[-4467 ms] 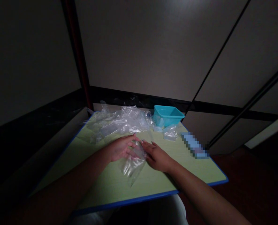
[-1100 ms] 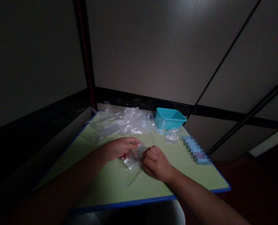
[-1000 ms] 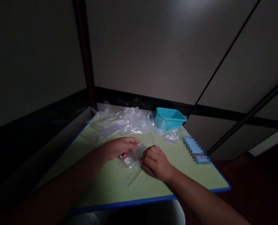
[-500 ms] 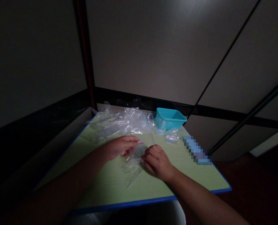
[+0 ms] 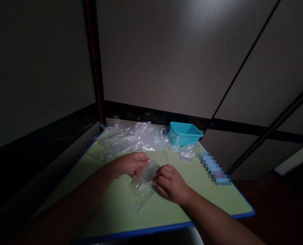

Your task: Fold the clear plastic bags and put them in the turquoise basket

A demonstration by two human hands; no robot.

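A small clear plastic bag (image 5: pixel 146 175) hangs between both hands over the near middle of the table. My left hand (image 5: pixel 132 165) pinches its upper left edge between thumb and fingers. On the right side, my right hand (image 5: pixel 170 182) is closed on the bag's edge, with the fingers curled in. A pale flat piece seems to lie inside the bag, though its kind is too blurred to tell. The bag's loose lower end droops close to the tabletop.
The light green table (image 5: pixel 110 211) has a blue edge. A heap of clear plastic bags (image 5: pixel 143 136) spreads across its back. Right of it stands a turquoise basket (image 5: pixel 187 134), with a small filled bag (image 5: pixel 188 153) before it. A pixelated blue item (image 5: pixel 215 170) lies at the right edge.
The view has tilted up slightly, so the table sits lower in the picture. Both hands keep hold of the bag, with little change in their pose.
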